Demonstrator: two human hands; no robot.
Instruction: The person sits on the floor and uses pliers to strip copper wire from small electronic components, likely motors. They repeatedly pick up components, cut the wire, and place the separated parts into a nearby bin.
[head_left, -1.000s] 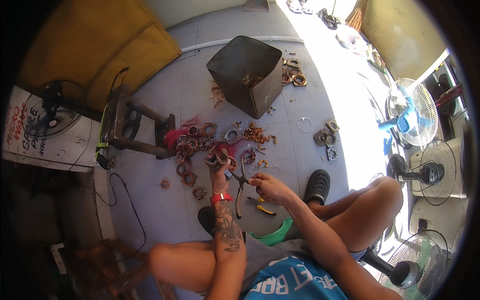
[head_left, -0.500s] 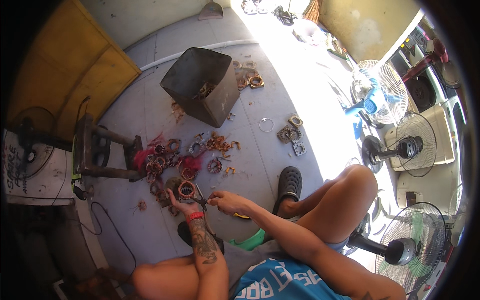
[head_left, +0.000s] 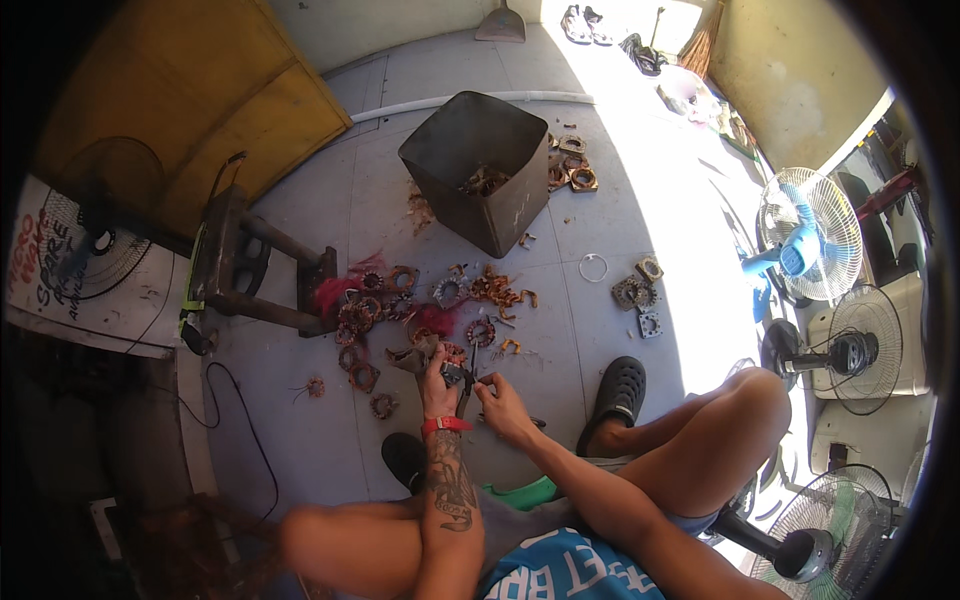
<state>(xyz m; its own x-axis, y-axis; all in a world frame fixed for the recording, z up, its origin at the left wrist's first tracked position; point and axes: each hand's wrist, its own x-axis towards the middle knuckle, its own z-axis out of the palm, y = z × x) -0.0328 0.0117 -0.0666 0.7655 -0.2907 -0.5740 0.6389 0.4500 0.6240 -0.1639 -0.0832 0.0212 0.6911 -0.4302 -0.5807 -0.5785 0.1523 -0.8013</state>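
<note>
My left hand (head_left: 438, 392), with a red wristband below it, is closed around a copper-wound motor stator (head_left: 453, 354). A brownish, rag-like piece (head_left: 410, 359) sticks out beside its fingers. My right hand (head_left: 503, 410) grips dark pliers (head_left: 466, 388), whose narrow jaws point up along the stator's right side. Exactly where the jaws touch cannot be made out. Just beyond my hands, stators and coil rings lie on the floor, among them a copper-wound ring (head_left: 480, 332), a bare metal ring (head_left: 450, 290) and a heap of copper wire scraps (head_left: 500, 290).
Farther off stands a dark square metal bin (head_left: 500, 215) with scraps inside. A metal stand (head_left: 270, 262) is at left, near red fibre tufts (head_left: 335, 297). Stator cores (head_left: 630, 292) lie at right, before several fans (head_left: 805, 245). My black clog (head_left: 615, 400) is right of my hands.
My head view has shifted, so the scene sits farther right. The stator has tilted in my left hand, and its round opening no longer faces me. The pliers stay beside it in my right hand.
</note>
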